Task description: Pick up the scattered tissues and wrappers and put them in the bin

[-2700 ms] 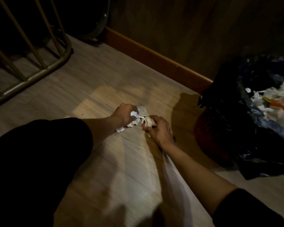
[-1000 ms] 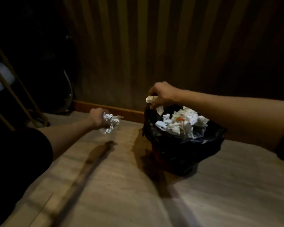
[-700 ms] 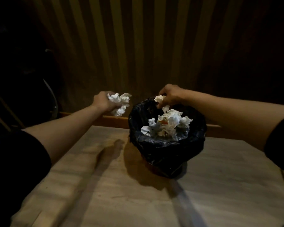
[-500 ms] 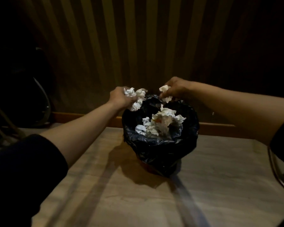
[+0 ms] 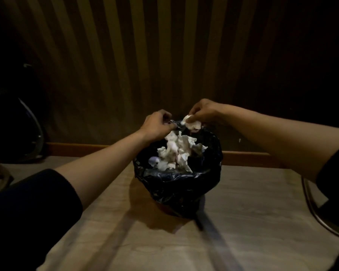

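Since half a second ago my left hand (image 5: 158, 125) has let its wad of tissues go onto the heap in the bin (image 5: 177, 180), and both hands have closed in over the far rim. My left fingers (image 5: 165, 117) are now curled narrow, pinching what looks like a fold of the black liner (image 5: 184, 184) at the far-left part of the rim; the light is too dim for me to tell whether any scrap of tissue is left between them. My right fingers (image 5: 196, 114) are bunched around a crumpled white tissue (image 5: 192, 124), which hangs from them just above the far edge of the bin, close beside my left fingertips. Below the two hands the pile of tissues (image 5: 176, 151) fills the bin's mouth, white and crumpled, heaped up level with the rim, with a pale bluish scrap at its near-left side. Both forearms stretch bare from black sleeves (image 5: 33, 208) at the bottom corners of the view. The bin stands on a pale wood-grain floor (image 5: 243, 222) near the baseboard (image 5: 76, 149) of a dark striped wall (image 5: 145, 65). A curved metal chair leg (image 5: 315, 212) rises at the floor's right edge, and a dark rounded object with a metal rim sits in the far-left corner.
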{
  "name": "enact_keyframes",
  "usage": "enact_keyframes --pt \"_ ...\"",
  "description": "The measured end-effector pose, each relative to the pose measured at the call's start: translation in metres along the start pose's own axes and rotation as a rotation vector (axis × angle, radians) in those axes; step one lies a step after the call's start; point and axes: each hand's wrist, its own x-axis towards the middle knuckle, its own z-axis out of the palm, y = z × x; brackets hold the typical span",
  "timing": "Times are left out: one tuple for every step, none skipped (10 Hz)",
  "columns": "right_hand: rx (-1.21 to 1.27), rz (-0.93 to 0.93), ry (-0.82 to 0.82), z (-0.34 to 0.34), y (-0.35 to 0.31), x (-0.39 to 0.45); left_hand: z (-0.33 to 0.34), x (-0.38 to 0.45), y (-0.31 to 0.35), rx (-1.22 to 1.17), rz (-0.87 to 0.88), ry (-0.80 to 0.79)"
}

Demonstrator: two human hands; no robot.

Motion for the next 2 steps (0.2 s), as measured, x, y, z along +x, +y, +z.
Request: enact_keyframes --pt "0.034 0.015 -0.015 0.003 -0.002 0.004 -0.009 -0.003 -0.001 0.038 0.029 -0.006" --pt "0.004 0.075 0.027 0.010 -0.001 0.014 -0.019 -0.008 -0.009 0.064 0.007 -0.006"
